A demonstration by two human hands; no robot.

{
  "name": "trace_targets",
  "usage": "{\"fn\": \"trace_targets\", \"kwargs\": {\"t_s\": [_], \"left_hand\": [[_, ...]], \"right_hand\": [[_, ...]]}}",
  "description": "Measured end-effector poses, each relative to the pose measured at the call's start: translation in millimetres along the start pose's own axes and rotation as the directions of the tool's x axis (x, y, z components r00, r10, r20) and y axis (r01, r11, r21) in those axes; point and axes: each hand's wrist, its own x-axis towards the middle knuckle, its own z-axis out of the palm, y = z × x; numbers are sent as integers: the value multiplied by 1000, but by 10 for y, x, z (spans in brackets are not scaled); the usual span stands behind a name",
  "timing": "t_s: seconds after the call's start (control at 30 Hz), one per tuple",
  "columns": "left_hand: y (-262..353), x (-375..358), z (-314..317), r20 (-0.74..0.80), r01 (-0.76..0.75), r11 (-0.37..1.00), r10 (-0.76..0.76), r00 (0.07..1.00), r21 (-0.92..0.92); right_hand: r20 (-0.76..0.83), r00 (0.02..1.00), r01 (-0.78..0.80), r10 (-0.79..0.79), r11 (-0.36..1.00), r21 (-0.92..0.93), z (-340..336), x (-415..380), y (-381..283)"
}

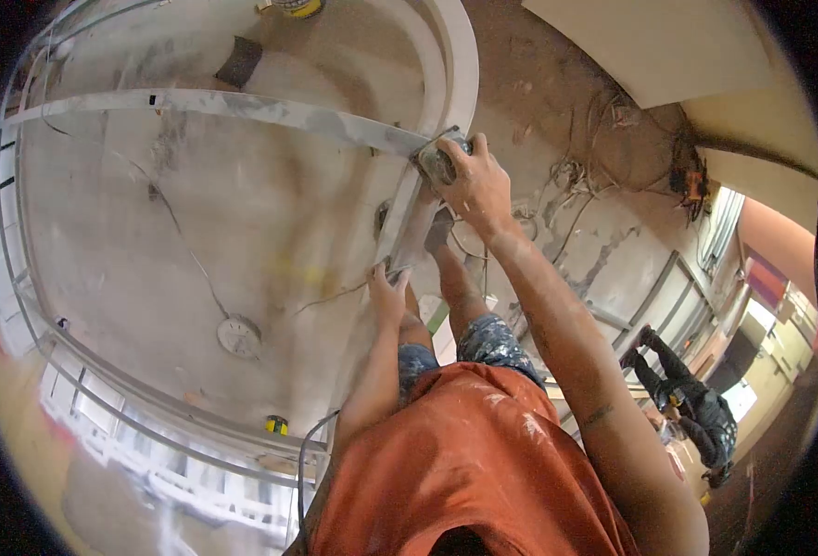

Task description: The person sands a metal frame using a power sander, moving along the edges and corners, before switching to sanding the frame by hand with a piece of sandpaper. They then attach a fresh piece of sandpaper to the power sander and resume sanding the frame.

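Note:
My right hand (pixel 476 176) is wrapped round a dusty grey hand-held tool (pixel 440 161), which rests on the corner of a pale frame (pixel 288 113) where a long curved bar meets a rounded end. Lower down, my left hand (pixel 389 293) is closed at the edge of the frame's near bar, with a small dark thing at its fingertips that I cannot make out. White and grey patches mark the bar's surface.
Cables (pixel 571 218) lie on the dusty floor at the right. A round plate (pixel 240 335) with a cord sits inside the frame. A yellow-black tape or can (pixel 277 424) is at lower left. Another person (pixel 696 403) in dark clothes is at the far right.

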Motion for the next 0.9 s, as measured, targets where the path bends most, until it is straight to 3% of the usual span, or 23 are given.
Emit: {"fn": "trace_targets", "kwargs": {"t_s": [0.17,0.23,0.37,0.43,0.6,0.73,0.9], "left_hand": [[504,173,64,35,67,997,-69,997,37],[546,207,116,52,217,952,-233,971,218],[281,296,220,72,252,938,-276,958,238],[49,356,258,102,24,995,-34,994,99],[156,357,211,170,67,997,-72,983,36],[201,398,120,214,87,996,-81,974,-18],[219,364,111,199,81,996,-87,976,40]], "right_hand": [[65,988,141,-138,989,-40,-58,69,111],[107,979,178,-172,983,-49,-115,49,181],[117,976,192,-184,979,-64,-175,113,313],[113,976,194,-188,980,-52,-167,167,322],[293,929,256,-228,965,-62,-232,189,146],[282,922,293,-265,954,-63,-209,138,214],[219,948,257,-230,961,-104,-134,164,230]]}}
